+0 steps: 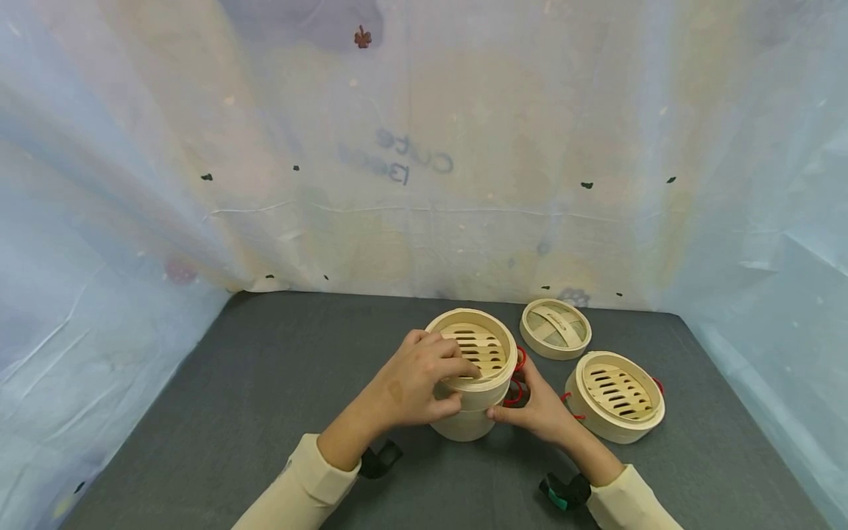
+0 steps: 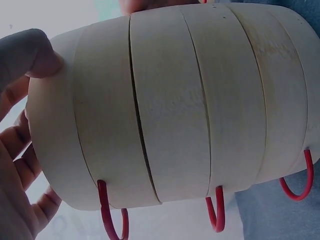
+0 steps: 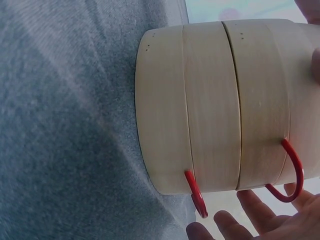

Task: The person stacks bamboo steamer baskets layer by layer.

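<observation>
A stack of round bamboo steamer baskets (image 1: 466,425) stands on the dark table, its slatted top tier uncovered. My left hand (image 1: 419,377) grips the top basket's near left rim, fingers reaching over the edge and the thumb on the outer wall. In the left wrist view that thumb presses the pale wall (image 2: 170,100). My right hand (image 1: 542,406) holds the stack's right side lower down, thumb in front and fingers behind. Red loop handles (image 3: 295,170) stick out near the right fingers in the right wrist view. The stack's far side is hidden.
Right of the stack, a single bamboo basket (image 1: 616,423) with red handles sits on the table (image 1: 318,368). Behind it lies a woven bamboo lid (image 1: 555,329) with a strap handle. Pale plastic sheeting (image 1: 490,243) hangs around the table's back and sides.
</observation>
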`<state>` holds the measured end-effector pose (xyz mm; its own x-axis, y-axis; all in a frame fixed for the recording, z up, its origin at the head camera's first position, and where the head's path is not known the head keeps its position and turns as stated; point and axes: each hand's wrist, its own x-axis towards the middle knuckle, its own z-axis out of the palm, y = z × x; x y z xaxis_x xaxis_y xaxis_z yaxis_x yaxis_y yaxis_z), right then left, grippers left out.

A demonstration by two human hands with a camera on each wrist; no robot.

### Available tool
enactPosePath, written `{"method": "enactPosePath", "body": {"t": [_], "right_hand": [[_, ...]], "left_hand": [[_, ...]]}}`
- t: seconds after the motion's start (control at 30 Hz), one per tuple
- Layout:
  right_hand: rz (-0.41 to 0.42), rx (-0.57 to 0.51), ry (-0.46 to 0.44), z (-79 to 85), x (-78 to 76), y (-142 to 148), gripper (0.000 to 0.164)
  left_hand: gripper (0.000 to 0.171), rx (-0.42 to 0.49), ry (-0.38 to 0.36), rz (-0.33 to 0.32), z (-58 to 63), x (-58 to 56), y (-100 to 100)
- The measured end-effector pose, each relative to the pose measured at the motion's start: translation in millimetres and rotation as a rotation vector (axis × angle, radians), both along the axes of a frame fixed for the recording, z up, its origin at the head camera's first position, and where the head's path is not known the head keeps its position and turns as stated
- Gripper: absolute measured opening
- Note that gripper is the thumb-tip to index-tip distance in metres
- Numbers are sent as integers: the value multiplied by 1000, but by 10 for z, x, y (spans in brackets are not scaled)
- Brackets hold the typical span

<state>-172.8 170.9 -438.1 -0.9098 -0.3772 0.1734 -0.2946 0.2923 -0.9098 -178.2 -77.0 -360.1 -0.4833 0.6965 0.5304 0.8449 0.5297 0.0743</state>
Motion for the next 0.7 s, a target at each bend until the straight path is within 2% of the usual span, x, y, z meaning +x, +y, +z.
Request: {"method": "enactPosePath", "body": {"t": [0.13, 0.4, 0.7], "right_hand": [[10, -15, -8, 12, 8, 3, 95], [-6, 28, 22, 24, 10, 5, 94], [-23, 42, 0, 24, 17, -1, 97]], "left_hand": [[29, 4, 8, -4, -1, 5, -2], [28, 18, -3, -13, 4, 15, 9], [28, 24, -7, -34, -13, 9, 20]]}}
